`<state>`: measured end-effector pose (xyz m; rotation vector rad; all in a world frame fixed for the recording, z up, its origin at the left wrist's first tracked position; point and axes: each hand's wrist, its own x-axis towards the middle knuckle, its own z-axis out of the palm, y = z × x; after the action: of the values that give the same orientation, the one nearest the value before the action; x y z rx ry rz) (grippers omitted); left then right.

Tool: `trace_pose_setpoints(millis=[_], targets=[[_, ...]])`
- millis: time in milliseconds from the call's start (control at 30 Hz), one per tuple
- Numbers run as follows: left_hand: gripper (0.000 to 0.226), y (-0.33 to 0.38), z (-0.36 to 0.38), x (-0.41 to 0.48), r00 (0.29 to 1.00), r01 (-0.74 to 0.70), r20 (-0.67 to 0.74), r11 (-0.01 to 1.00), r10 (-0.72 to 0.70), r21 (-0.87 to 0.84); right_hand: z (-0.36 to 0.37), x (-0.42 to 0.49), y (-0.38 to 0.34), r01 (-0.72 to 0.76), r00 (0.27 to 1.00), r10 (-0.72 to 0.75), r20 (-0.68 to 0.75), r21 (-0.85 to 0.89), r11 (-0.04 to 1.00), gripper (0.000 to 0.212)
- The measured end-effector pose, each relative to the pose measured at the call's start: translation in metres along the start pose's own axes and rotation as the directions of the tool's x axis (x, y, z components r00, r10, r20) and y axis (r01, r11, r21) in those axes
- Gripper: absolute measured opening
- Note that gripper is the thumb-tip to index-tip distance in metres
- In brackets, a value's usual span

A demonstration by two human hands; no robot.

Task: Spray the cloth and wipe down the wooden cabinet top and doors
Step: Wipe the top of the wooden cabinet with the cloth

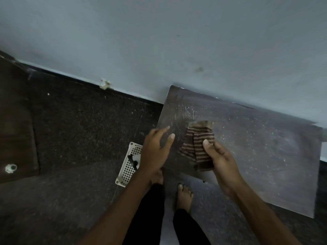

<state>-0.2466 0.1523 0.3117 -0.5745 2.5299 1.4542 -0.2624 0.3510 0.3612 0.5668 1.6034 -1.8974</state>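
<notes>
Forearms come in from the bottom edge, with black trousers (145,218) and two bare feet below them. The right foot (184,195) is in full view; the left foot (158,176) is mostly hidden behind the left forearm.

Left hand (154,151): fingers (161,130) straight and spread, holding nothing, over the near-left edge of the cabinet top (256,147). Can't tell if they touch the wood.

Right hand (223,161): thumb and curled fingers clamp the near end of the striped cloth (196,144). The cloth is brown with pale stripes and folded. Its far end lies on the left part of the cabinet top.

Cabinet top is dusty, with pale specks all over. Curved smear marks show near the far-left corner, just beyond the cloth.

White plastic basket (127,170) sits on the floor (79,121) just left of the cabinet, its right side blocked by the left hand and wrist. There is a dark item inside; can't identify it.

Floor is dark and speckled. A dark wooden piece (16,121) runs along the left edge, with a small pale round mark low on it.

Farthest is the grey-blue wall (159,41), with a dark skirting strip and a white blob (104,84) on it. The cabinet's back edge sits against the wall.
</notes>
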Motion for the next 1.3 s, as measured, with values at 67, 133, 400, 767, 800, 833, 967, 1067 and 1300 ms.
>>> trace_pose_setpoints(millis=[67, 133, 400, 767, 800, 833, 967, 1067, 1300], targets=[[0.057, -0.011, -0.004, 0.02, 1.0, -0.019, 0.004, 0.992, 0.018, 0.124, -0.005, 0.022, -0.007, 0.073, 0.994, -0.085, -0.075, -0.15, 0.986, 0.028], [0.059, -0.023, -0.007, 0.043, 0.994, -0.107, 0.038, 0.956, 0.1, 0.273, -0.006, 0.049, -0.013, 0.176, 0.963, -0.24, -0.126, -0.384, 0.906, 0.027], [0.061, -0.056, -0.009, 0.122, 0.9, -0.435, 0.294, 0.713, 0.322, 0.55, 0.035, 0.164, -0.002, 0.13, 0.789, -0.606, -0.098, -0.938, 0.32, 0.05], [0.046, -0.058, -0.024, 0.147, 0.837, -0.542, 0.398, 0.668, 0.376, 0.509, 0.094, 0.188, 0.003, -0.05, 0.883, -0.46, -0.097, -0.992, 0.114, 0.06], [0.047, -0.055, -0.025, 0.148, 0.853, -0.517, 0.368, 0.685, 0.369, 0.513, 0.095, 0.185, 0.006, -0.013, 0.88, -0.473, -0.045, -0.997, 0.072, 0.058], [0.051, -0.05, -0.026, 0.148, 0.877, -0.477, 0.32, 0.719, 0.357, 0.505, 0.096, 0.18, 0.012, 0.025, 0.879, -0.477, 0.004, -0.999, 0.038, 0.057], [0.04, -0.042, -0.023, 0.159, 0.94, -0.335, 0.126, 0.799, 0.316, 0.499, 0.088, 0.139, 0.051, 0.16, 0.882, -0.437, 0.177, -0.984, -0.076, 0.054], [0.044, -0.036, -0.02, 0.175, 0.905, -0.414, 0.125, 0.779, 0.406, 0.47, 0.063, 0.117, 0.069, 0.181, 0.849, -0.487, 0.206, -0.978, -0.1, 0.049], [0.044, -0.024, -0.012, 0.203, 0.827, -0.541, 0.178, 0.669, 0.533, 0.509, 0.067, 0.173, 0.011, 0.165, 0.871, -0.47, 0.144, -0.986, 0.004, 0.072]])
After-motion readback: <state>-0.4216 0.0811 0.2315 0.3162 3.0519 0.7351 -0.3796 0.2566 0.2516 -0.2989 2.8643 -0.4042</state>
